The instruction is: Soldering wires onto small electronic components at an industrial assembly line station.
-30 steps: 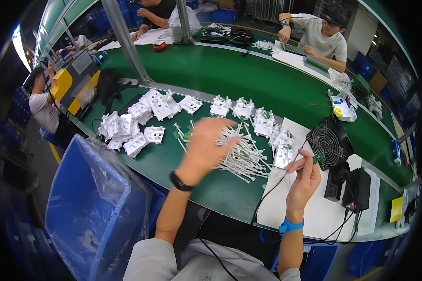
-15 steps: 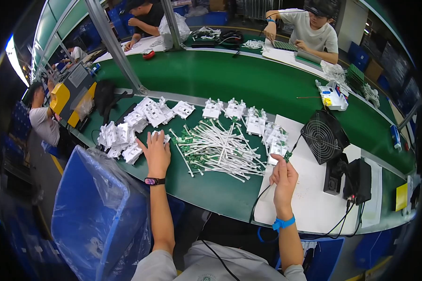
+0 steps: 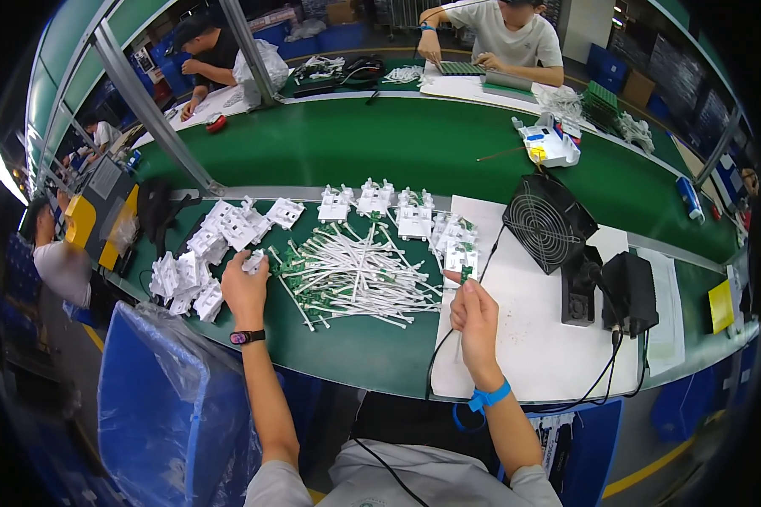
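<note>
My left hand [image 3: 244, 293] pinches a small white plastic housing [image 3: 253, 263] between thumb and fingers, just above the green table. Beside it on the left lies a heap of similar white housings [image 3: 201, 247]. My right hand [image 3: 476, 319] is closed on a small green circuit board [image 3: 465, 274], held up at the fingertips; a white cable seems to hang from it below the hand. Between my hands spreads a pile of white cables with green boards [image 3: 359, 279]. Along its far side stands a row of white housings with green boards [image 3: 413, 221].
A black fan [image 3: 550, 221] and black power boxes [image 3: 628, 297] stand on white sheeting [image 3: 524, 355] at the right. Beyond runs a green conveyor belt [image 3: 347, 139], with co-workers across it. A blue bin lined with plastic [image 3: 148, 397] is at the lower left.
My left hand, its fingers spread over the housings before, has closed on one. My right hand still holds the board, now tilted more upright. The whole view has shifted.
</note>
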`<state>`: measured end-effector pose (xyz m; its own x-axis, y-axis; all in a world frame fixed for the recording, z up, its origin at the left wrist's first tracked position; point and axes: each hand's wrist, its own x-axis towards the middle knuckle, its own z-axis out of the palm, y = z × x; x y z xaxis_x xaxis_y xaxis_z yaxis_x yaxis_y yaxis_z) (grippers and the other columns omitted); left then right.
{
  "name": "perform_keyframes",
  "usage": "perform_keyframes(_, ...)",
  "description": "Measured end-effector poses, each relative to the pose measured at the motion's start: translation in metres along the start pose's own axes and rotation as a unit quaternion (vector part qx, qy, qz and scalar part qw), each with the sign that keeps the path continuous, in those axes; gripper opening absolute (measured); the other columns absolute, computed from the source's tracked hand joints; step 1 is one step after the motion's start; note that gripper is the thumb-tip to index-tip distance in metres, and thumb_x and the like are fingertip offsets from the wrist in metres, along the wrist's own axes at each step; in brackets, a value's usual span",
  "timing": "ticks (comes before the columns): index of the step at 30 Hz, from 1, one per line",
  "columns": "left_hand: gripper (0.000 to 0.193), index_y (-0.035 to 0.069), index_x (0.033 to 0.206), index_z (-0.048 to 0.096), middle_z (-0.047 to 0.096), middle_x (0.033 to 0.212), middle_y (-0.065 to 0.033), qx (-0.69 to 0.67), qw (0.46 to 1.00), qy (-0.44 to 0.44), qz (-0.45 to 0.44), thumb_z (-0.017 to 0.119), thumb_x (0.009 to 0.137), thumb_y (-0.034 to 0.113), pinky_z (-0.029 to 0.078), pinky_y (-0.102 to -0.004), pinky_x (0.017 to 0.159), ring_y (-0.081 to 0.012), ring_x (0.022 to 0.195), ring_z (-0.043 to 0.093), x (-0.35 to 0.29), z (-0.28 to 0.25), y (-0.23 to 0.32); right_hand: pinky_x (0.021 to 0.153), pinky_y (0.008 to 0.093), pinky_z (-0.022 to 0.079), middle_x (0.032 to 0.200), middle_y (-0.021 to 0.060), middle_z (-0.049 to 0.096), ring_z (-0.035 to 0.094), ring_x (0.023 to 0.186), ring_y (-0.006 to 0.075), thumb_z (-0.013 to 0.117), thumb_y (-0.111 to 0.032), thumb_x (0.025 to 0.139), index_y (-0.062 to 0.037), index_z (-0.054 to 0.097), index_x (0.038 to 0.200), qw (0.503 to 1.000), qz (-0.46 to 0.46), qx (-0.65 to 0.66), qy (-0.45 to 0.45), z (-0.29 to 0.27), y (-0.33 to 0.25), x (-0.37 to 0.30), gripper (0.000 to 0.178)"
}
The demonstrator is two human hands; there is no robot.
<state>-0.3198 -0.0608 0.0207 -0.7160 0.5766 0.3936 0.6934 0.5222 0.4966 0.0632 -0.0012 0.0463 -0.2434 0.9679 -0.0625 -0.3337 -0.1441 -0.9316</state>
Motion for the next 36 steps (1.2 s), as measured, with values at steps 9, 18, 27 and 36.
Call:
perform_keyframes(9, 0.075, -0.005, 0.139, 0.053, 0.056, 0.137, -0.0273, 0.054, 0.975, -0.176, 0.123, 0.078, 0.077, 0.029, 0.043, -0.0458, 0.106, -0.0432, 0.121, 0.050, -0.007, -0.005, -0.033, 0.049, 0.0218, 0.020, 0.066, -0.0094, 0.032, 0.025, 0.056, 0.0009, 0.042, -0.025, 0.110, 0.0057, 0.066, 0.119, 0.999, 0.008, 0.035, -0.010, -0.004, 0.004, 0.001, 0.039)
perform_keyframes(18, 0.069, -0.004, 0.130, 0.058, 0.052, 0.124, -0.0225, 0.031, 0.994, -0.095, 0.051, 0.085, 0.070, 0.019, 0.051, -0.0458, 0.095, -0.0414, 0.109, 0.059, -0.018, -0.030, 0.001, 0.049, 0.0207, 0.026, 0.071, -0.0049, 0.057, 0.034, 0.056, 0.0001, 0.061, -0.016, 0.102, 0.0029, 0.066, 0.105, 0.999, -0.030, -0.033, 0.004, -0.005, 0.009, 0.004, 0.020)
perform_keyframes(27, 0.059, -0.002, 0.121, 0.059, 0.061, 0.103, -0.0186, -0.121, 0.960, -0.019, 0.253, 0.082, 0.071, 0.018, 0.050, -0.0445, 0.086, -0.0386, 0.096, 0.058, -0.066, -0.084, 0.098, 0.069, 0.0270, 0.054, 0.089, 0.0130, 0.071, 0.072, 0.079, 0.0197, 0.063, -0.010, 0.098, 0.0038, 0.064, 0.104, 0.996, -0.044, -0.025, -0.071, 0.004, -0.009, -0.005, 0.015)
perform_keyframes(36, 0.059, -0.001, 0.122, 0.060, 0.064, 0.106, -0.0146, -0.182, 0.901, -0.091, 0.383, 0.082, 0.070, 0.014, 0.054, -0.0402, 0.078, -0.0324, 0.095, 0.062, -0.101, -0.069, 0.167, 0.066, 0.0233, 0.042, 0.084, 0.0024, 0.059, 0.052, 0.074, 0.0086, 0.075, -0.006, 0.088, 0.0010, 0.076, 0.094, 0.973, -0.170, -0.142, -0.071, 0.035, -0.034, -0.022, 0.009)
